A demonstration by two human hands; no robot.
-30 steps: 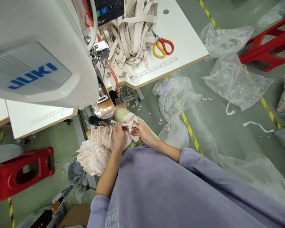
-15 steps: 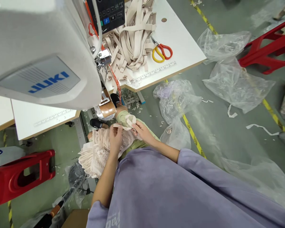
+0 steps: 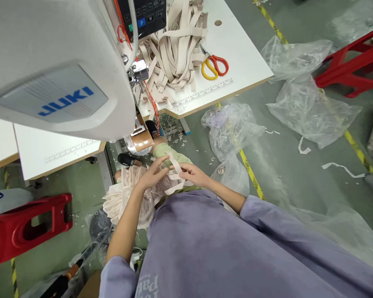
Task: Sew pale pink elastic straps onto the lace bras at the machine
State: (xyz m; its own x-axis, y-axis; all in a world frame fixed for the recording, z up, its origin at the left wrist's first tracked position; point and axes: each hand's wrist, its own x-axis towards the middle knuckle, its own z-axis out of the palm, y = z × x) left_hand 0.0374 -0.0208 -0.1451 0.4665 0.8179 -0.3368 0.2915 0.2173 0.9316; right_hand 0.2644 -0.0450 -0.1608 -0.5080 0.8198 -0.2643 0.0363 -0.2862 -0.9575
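In front of my lap, my right hand (image 3: 192, 174) grips a pale beige elastic strip (image 3: 175, 162), pinched between thumb and fingers. The strip loops above the fingers and its lower end hangs under them. Just left of it is my left hand (image 3: 153, 174), fingers stretched and apart, their tips close to the strip. Whether they touch it I cannot tell. A bundle of pale lace pieces (image 3: 127, 203) lies over my left thigh, partly hidden behind my left forearm.
A JUKI sewing machine (image 3: 62, 91) looms at upper left. On the white table (image 3: 236, 49) are a heap of beige strips (image 3: 177, 54) and scissors with red and yellow handles (image 3: 216, 67). Plastic bags (image 3: 233, 128) lie on the floor. Red stools (image 3: 46, 227) stand on both sides.
My left hand has opened from a pinch on the strip and swung right, nearer my right hand. The strip now hangs lower from my right hand, which has shifted slightly right.
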